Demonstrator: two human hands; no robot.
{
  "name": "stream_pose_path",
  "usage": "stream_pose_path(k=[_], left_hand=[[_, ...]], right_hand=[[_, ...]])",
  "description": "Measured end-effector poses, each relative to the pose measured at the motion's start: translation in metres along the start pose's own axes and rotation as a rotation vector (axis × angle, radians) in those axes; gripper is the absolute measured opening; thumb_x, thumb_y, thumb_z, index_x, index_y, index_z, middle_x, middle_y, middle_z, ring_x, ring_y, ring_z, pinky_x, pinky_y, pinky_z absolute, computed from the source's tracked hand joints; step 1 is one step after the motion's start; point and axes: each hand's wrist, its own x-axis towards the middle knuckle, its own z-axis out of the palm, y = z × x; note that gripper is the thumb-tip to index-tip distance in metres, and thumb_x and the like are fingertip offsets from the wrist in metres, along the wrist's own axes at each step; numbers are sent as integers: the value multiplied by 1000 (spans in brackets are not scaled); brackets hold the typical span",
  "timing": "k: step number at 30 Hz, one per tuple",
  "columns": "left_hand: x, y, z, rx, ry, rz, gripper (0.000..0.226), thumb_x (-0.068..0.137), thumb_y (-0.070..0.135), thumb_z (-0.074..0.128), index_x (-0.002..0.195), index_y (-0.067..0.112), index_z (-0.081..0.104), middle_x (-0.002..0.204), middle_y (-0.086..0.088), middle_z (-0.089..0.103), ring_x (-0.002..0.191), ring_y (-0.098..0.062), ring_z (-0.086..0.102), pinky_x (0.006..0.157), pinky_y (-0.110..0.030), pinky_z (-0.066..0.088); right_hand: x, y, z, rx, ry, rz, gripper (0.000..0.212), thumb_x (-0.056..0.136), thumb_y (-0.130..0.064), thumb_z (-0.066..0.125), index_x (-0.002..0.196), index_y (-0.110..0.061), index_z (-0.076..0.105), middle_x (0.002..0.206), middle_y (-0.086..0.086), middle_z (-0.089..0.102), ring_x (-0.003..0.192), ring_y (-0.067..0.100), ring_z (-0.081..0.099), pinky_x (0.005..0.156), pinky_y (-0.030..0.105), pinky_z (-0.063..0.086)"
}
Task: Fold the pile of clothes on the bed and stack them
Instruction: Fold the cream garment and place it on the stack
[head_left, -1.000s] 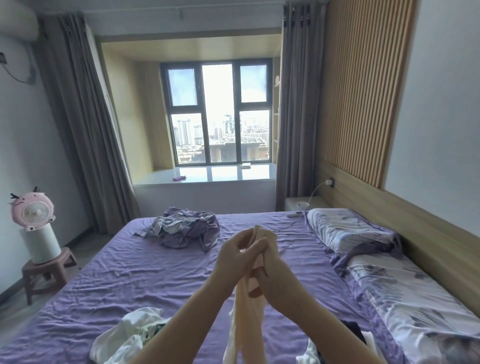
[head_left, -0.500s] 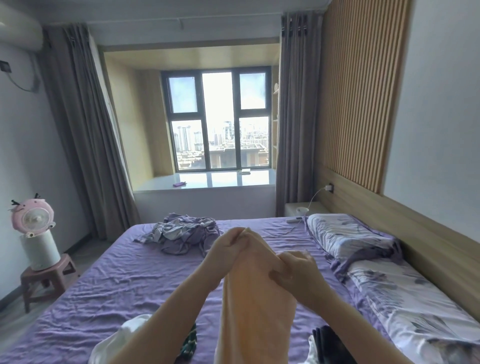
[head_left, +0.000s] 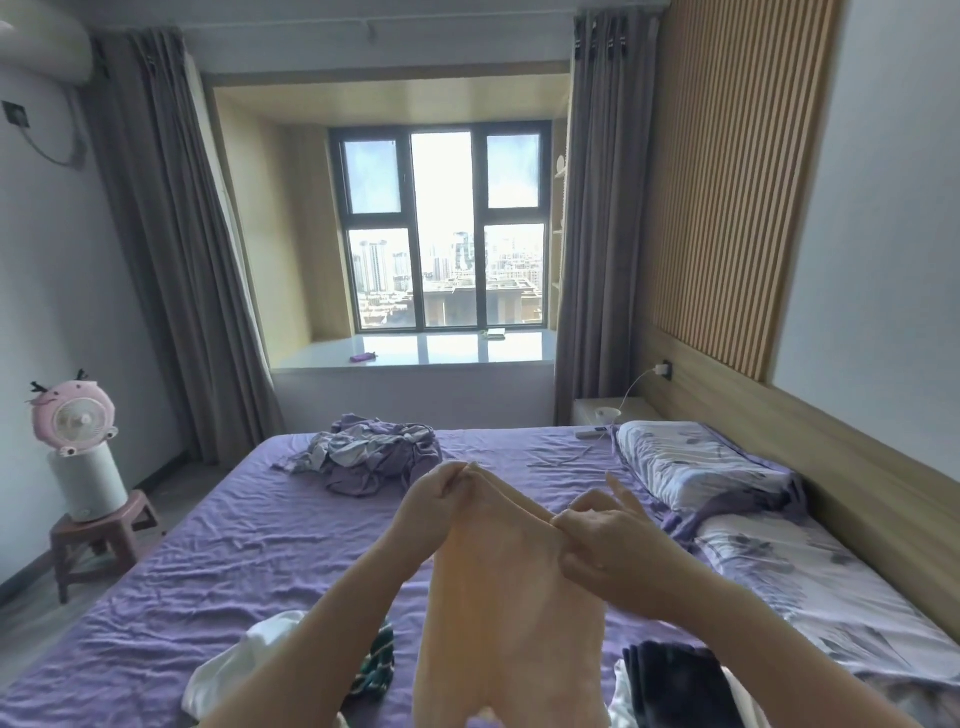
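Center frame: left hand & right hand each pinch a top corner of peach garment, long axis hanging down toward lower frame, left hand higher.

two hands, two pillows, one fan

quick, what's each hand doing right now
left hand: pinching the peach cloth at its top edge
right hand: pinching the same edge
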Motion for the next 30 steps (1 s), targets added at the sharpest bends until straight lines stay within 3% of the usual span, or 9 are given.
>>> stream_pose_path(k=[2,4,8,12,14,18,22,26,30], left_hand=[[0,-2,-4,6,16,7,20,94,3,50,88,17,63,82,5,61,73,3,54,66,-6,41],[2,-6,-7,35,27,10,14,94,4,52,93,12,64,82,3,62,72,3,53,66,-6,40],[8,-20,-9,136,20,-10,12,89,2,57,89,11,64,77,4,62,70,-4,52,64,-10,40],[18,-36,-5,210,23,-63,9,88,4,57,90,7,66,82,-3,65,75,-12,55,71,-26,44],[23,-42,-4,220,26,-66,10,88,3,57,91,6,66,84,-6,66,77,-15,55,74,-33,45],[23,-52,-5,246,8,-29,13,88,2,55,94,8,65,83,-2,63,76,-12,53,73,-30,42],[6,-69,-8,213,-53,-21,13,88,9,57,90,21,63,80,0,62,73,-11,53,70,-30,42],[-28,-99,-10,204,-254,-102,25,87,4,62,87,29,62,81,9,62,73,1,56,72,-20,43],[-80,-152,-7,244,-431,-263,24,69,18,70,77,40,69,76,14,68,74,1,61,73,-18,48]], right_hand=[[5,9,0,141,81,22,36,83,-41,41,85,-15,65,83,-4,63,96,15,53,100,39,34],[10,18,0,318,67,102,15,82,-29,58,81,-15,63,85,-3,57,86,14,53,83,30,43],[24,28,13,391,36,194,13,78,-13,64,78,-21,54,80,-8,50,79,12,47,70,25,39],[38,36,31,430,52,361,34,81,-5,60,113,-17,56,95,1,60,90,19,60,73,24,46],[46,40,39,399,77,381,44,83,-5,58,126,-12,52,100,5,56,95,21,58,78,22,40],[51,47,50,352,46,381,24,82,-7,59,105,-8,67,96,6,49,92,22,54,75,18,33],[39,50,64,437,-11,370,20,75,-7,69,95,-11,67,87,0,53,81,14,51,67,15,35],[7,49,95,541,-133,418,26,76,-12,69,82,-34,56,72,-10,59,67,6,54,62,21,40],[-43,37,152,598,-318,473,23,74,-21,67,78,-39,53,74,-7,59,66,-2,54,67,24,45]])
